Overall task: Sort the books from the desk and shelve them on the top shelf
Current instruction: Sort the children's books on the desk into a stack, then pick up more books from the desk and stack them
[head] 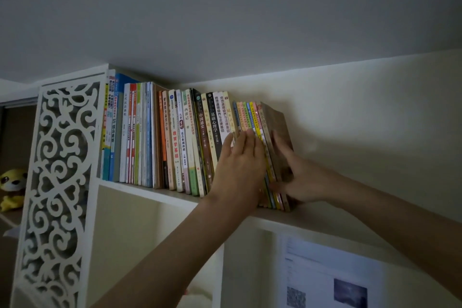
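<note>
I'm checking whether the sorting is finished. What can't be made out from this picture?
- Desk: outside the head view, so leftover books unknown.
- Lower spines of the thin coloured books: hidden behind the left hand.
- Printed sheet on the wall: text too small and dim.

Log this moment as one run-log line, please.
stage: shelving | left hand: flat against spines | right hand: holding end book | top shelf: row leaning
</note>
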`<state>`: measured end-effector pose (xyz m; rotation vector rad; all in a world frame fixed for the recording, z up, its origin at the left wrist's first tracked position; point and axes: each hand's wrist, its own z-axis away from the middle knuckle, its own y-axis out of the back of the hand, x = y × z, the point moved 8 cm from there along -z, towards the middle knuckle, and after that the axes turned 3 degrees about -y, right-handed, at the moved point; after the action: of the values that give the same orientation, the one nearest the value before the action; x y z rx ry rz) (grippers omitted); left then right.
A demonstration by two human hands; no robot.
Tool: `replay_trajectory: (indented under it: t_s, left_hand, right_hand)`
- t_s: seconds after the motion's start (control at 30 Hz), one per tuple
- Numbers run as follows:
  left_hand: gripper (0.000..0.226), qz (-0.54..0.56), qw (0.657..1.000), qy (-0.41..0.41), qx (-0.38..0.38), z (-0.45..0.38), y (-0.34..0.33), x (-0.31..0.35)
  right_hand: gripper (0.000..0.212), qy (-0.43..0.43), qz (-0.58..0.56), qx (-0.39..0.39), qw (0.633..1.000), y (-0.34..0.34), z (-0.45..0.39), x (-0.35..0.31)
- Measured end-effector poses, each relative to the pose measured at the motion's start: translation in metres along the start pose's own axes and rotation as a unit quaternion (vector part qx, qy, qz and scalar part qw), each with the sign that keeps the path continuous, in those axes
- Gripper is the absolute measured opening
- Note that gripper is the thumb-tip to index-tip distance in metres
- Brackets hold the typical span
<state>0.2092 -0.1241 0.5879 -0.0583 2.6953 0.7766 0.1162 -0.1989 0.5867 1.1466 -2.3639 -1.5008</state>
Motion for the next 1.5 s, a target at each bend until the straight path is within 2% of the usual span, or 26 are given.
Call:
replay_trajectory:
  t_s: [0.17, 0.33, 0.4, 0.47, 0.53, 0.57, 0.63, 0.7, 0.77, 0.83, 0.9, 0.97, 1.07, 1.2, 1.27, 1.3, 1.4, 1.43, 1.5]
  left_hand:
    - [0.104, 0.112, 0.993, -0.016, 0.034, 0.004, 0.000, -0.003]
    - [0.107, 0.106, 0.993, -0.032, 0.038, 0.005, -0.003, -0.007]
    - [0.105, 0.117, 0.992, -0.035, 0.021, 0.008, -0.003, -0.006]
    - [0.083, 0.182, 0.980, -0.054, 0.059, 0.024, 0.010, 0.003]
    - [0.050, 0.302, 0.939, -0.065, 0.153, 0.063, 0.033, 0.019]
    - [0.037, 0.347, 0.917, -0.067, 0.186, 0.091, 0.042, 0.032]
    - [0.021, 0.408, 0.887, -0.080, 0.198, 0.149, 0.048, 0.072]
    - [0.015, 0.471, 0.867, -0.101, 0.130, 0.206, 0.023, 0.128]
    - [0.016, 0.515, 0.849, -0.114, -0.008, 0.266, -0.032, 0.193]
    - [0.022, 0.527, 0.827, -0.080, -0.180, 0.337, -0.105, 0.254]
    - [0.033, 0.535, 0.766, -0.014, -0.357, 0.410, -0.173, 0.301]
    - [0.045, 0.497, 0.711, 0.058, -0.494, 0.473, -0.222, 0.332]
    - [0.068, 0.344, 0.701, 0.080, -0.619, 0.537, -0.275, 0.349]
    - [0.116, 0.255, 0.659, 0.176, -0.686, 0.577, -0.338, 0.333]
    - [0.129, 0.242, 0.659, 0.201, -0.683, 0.582, -0.357, 0.326]
    - [0.130, 0.241, 0.666, 0.208, -0.675, 0.582, -0.363, 0.324]
    - [0.135, 0.239, 0.674, 0.268, -0.646, 0.587, -0.372, 0.311]
    - [0.131, 0.248, 0.672, 0.296, -0.632, 0.590, -0.375, 0.304]
    - [0.109, 0.292, 0.674, 0.318, -0.599, 0.593, -0.383, 0.293]
  right_hand:
    - [0.114, 0.021, -0.003, 0.015, 1.000, 0.004, 0.020, 0.001]
    - [0.109, -0.016, 0.022, 0.026, 0.999, 0.002, 0.027, -0.003]
    - [0.098, -0.038, 0.024, 0.044, 0.998, 0.001, 0.036, -0.010]
    - [0.070, -0.012, 0.067, 0.108, 0.992, 0.007, 0.063, -0.031]
    - [0.034, 0.086, 0.085, 0.209, 0.970, 0.017, 0.118, -0.060]
    - [0.024, 0.127, 0.070, 0.240, 0.960, 0.017, 0.155, -0.071]
    - [0.017, 0.132, 0.037, 0.221, 0.966, 0.001, 0.227, -0.065]
    - [0.015, 0.049, 0.031, 0.120, 0.991, -0.040, 0.287, -0.019]
    - [0.012, -0.086, 0.036, -0.005, 0.996, -0.105, 0.349, 0.058]
    - [0.015, -0.239, 0.045, -0.125, 0.962, -0.174, 0.423, 0.144]
    - [0.025, -0.351, 0.032, -0.213, 0.911, -0.234, 0.505, 0.209]
    - [0.030, -0.416, 0.004, -0.275, 0.867, -0.285, 0.583, 0.244]
    - [0.040, -0.486, -0.077, -0.317, 0.811, -0.347, 0.665, 0.257]
    - [0.045, -0.538, -0.041, -0.282, 0.793, -0.387, 0.705, 0.276]
    - [0.061, -0.552, 0.001, -0.228, 0.802, -0.385, 0.706, 0.277]
    - [0.071, -0.562, 0.012, -0.198, 0.803, -0.385, 0.708, 0.278]
    - [0.085, -0.581, 0.040, -0.228, 0.780, -0.399, 0.719, 0.275]
    - [0.085, -0.574, 0.049, -0.224, 0.786, -0.402, 0.719, 0.273]
    - [0.087, -0.558, 0.061, -0.196, 0.804, -0.400, 0.716, 0.270]
